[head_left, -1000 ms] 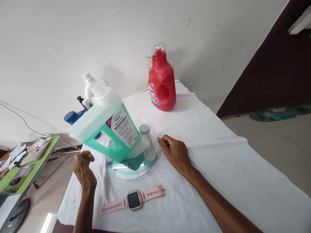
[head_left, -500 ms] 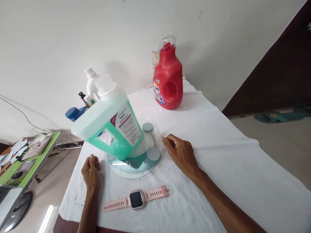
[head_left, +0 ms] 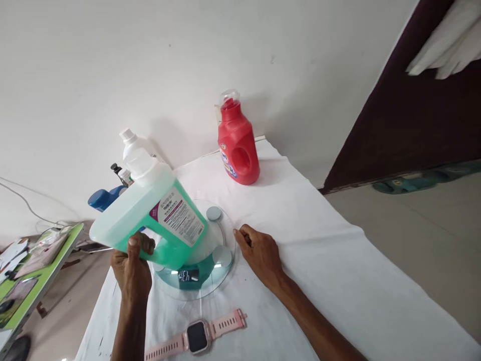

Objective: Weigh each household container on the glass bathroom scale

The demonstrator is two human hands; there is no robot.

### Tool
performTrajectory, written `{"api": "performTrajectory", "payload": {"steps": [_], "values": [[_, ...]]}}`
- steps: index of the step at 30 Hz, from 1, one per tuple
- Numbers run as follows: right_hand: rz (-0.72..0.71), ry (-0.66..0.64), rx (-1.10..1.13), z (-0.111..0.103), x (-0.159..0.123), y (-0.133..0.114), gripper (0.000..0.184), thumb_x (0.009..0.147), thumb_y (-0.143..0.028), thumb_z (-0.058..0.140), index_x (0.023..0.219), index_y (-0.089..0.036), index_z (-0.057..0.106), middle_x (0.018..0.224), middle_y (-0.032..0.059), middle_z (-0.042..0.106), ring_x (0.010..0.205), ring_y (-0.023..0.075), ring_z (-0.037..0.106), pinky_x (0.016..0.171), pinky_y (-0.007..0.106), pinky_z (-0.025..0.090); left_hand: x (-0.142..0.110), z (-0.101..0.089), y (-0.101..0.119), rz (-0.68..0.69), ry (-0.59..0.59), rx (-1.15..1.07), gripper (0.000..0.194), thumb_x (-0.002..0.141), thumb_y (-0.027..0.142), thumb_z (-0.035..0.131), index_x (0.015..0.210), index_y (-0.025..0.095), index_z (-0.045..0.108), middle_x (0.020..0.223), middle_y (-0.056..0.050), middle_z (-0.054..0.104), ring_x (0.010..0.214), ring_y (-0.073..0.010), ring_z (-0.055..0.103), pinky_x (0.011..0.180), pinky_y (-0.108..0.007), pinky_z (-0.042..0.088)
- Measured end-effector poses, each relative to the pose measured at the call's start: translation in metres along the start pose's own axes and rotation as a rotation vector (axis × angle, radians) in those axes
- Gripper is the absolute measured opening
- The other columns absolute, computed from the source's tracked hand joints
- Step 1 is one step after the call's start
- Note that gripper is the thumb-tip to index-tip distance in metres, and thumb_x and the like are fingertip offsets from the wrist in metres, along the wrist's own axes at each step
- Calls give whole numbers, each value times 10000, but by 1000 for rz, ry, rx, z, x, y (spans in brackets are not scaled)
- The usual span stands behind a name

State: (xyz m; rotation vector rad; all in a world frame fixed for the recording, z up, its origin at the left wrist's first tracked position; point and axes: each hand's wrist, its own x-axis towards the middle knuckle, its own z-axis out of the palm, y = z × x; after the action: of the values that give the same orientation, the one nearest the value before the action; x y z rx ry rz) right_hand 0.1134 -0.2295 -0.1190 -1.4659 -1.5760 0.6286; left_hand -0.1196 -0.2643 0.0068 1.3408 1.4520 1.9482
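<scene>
A large translucent jug of green liquid (head_left: 176, 240) with a white cap stands on a round glass scale (head_left: 214, 281) whose lit display (head_left: 188, 275) shows digits. My left hand (head_left: 131, 268) has its fingers wrapped round the jug's handle. My right hand (head_left: 259, 250) rests on the cloth just right of the scale, fingers curled in, nothing seen in them. Nearer to me lies a pink smartwatch (head_left: 197, 337) with its strap spread out, its left end cut off by the frame's lower edge.
Toward the wall stands a red detergent bottle (head_left: 240, 145). Behind the jug are a white bottle (head_left: 131, 143), a blue bottle (head_left: 103, 198) and small bottles. White cloth (head_left: 300, 225) covers the table. A green-topped desk (head_left: 48, 265) is at left; a dark door (head_left: 406, 125) at right.
My left hand has moved from the cloth up to the jug and closed on its handle. The right hand stays beside the scale. The camera view has shifted.
</scene>
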Motion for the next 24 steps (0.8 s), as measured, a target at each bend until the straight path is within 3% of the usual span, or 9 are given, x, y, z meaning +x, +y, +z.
{"api": "performTrajectory", "payload": {"steps": [2, 4, 8, 11, 18, 24], "values": [[-1, -2, 2, 1, 0, 0, 428, 1016, -486, 389, 665, -243, 396, 537, -28, 494, 482, 136, 409, 552, 279, 270, 10, 13, 2, -21, 78, -62, 558, 749, 493, 845, 548, 203, 413, 526, 52, 353, 472, -88, 316, 444, -248, 287], [-2, 3, 5, 1, 0, 1, 413, 1022, -466, 382, 674, -244, 380, 531, -33, 478, 476, 135, 391, 541, 277, 251, 22, 23, 5, -41, 127, -56, 558, 736, 414, 861, 553, 203, 377, 515, 65, 336, 453, -70, 283, 421, -235, 231], [-22, 30, -3, 4, -2, 3, 415, 1046, -445, 379, 683, -245, 353, 520, -43, 443, 462, 130, 358, 527, 276, 234, 59, 46, 13, -60, 119, -93, 496, 731, 429, 872, 623, 212, 439, 526, 81, 331, 453, -67, 300, 417, -224, 248], [-55, 56, -14, 5, -4, 6, 420, 1069, -429, 381, 692, -244, 360, 527, -50, 442, 459, 125, 364, 519, 274, 239, 99, 75, 6, -9, 166, -125, 530, 706, 509, 877, 631, 217, 441, 518, 84, 337, 455, -66, 309, 413, -224, 261], [-120, 147, -39, 9, -6, 8, 413, 1089, -364, 416, 695, -242, 388, 537, -71, 443, 445, 110, 374, 490, 267, 263, 184, 150, -50, 59, 206, -152, 546, 610, 505, 899, 635, 222, 433, 500, 91, 346, 429, -55, 289, 385, -227, 241], [-145, 165, -38, 8, -6, 10, 392, 1088, -335, 445, 710, -240, 405, 545, -87, 433, 444, 97, 362, 483, 246, 285, 216, 172, -107, 21, 295, -36, 527, 713, 543, 838, 646, 226, 422, 555, 61, 326, 484, -86, 357, 422, -237, 316]]}}
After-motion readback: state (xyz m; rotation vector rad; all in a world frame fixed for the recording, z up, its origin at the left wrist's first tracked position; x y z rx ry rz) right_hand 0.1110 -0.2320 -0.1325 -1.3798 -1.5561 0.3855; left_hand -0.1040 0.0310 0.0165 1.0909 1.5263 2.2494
